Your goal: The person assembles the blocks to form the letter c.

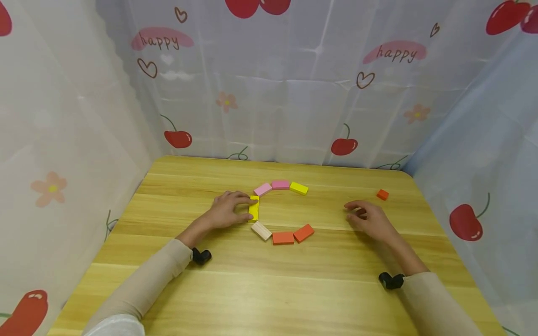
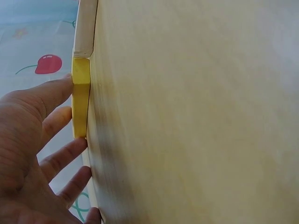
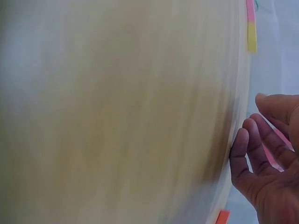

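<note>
Several small rectangular blocks form a curved row, open toward the right. My left hand [image 1: 227, 210] holds the yellow block [image 1: 254, 208] at the row's left side, thumb near its lower end and index finger near its upper end. In the left wrist view, the thumb and fingers meet this yellow block [image 2: 81, 98], with a plain wooden block [image 2: 86, 30] beside it. To the right of the row hovers my right hand [image 1: 370, 220], fingers loosely bent and holding nothing. A single orange block [image 1: 382, 194] lies beyond it.
Light pink [image 1: 263, 189], darker pink [image 1: 280, 185] and yellow [image 1: 299, 188] blocks make the far side of the curve. Nearer lie a plain wooden block [image 1: 261, 231] and two orange-red blocks [image 1: 283, 238]. Printed curtains [image 1: 269, 121] surround the wooden table [image 1: 269, 294].
</note>
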### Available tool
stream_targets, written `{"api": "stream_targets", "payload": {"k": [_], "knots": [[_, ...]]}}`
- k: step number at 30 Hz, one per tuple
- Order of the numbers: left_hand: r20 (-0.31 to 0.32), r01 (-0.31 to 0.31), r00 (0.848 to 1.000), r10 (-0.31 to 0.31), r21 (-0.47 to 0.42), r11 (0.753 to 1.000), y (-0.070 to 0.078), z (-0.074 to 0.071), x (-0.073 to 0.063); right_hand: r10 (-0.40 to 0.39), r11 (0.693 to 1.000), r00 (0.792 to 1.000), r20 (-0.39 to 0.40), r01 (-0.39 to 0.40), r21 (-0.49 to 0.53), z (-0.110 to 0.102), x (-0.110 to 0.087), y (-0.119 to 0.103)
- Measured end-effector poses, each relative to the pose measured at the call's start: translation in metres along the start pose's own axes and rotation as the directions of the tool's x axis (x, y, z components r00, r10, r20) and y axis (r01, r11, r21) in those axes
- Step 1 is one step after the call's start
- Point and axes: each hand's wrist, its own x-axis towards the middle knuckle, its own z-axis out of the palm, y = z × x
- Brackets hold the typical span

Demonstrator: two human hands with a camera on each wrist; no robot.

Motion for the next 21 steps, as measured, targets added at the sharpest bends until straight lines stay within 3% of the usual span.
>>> {"api": "stream_targets", "payload": {"k": [5, 12, 17, 21], "knots": [[0.000, -0.002, 1.000, 0.002, -0.008, 1.000, 0.001, -0.001, -0.001, 0.092, 0.996, 0.995, -0.034, -0.092, -0.007, -0.016, 0.000, 0.014], [0.002, -0.002, 1.000, 0.002, -0.005, 1.000, 0.003, -0.002, 0.000, 0.114, 0.993, 0.986, -0.123, -0.117, -0.016, -0.037, 0.002, 0.035], [0.002, -0.004, 1.000, 0.004, -0.007, 1.000, 0.003, -0.001, 0.000, 0.198, 0.975, 0.961, -0.191, -0.214, -0.062, -0.047, 0.004, 0.055], [-0.002, -0.001, 1.000, 0.001, -0.005, 1.000, 0.003, -0.001, 0.000, 0.294, 0.950, 0.937, -0.190, -0.309, -0.054, -0.057, 0.006, 0.070]]}}
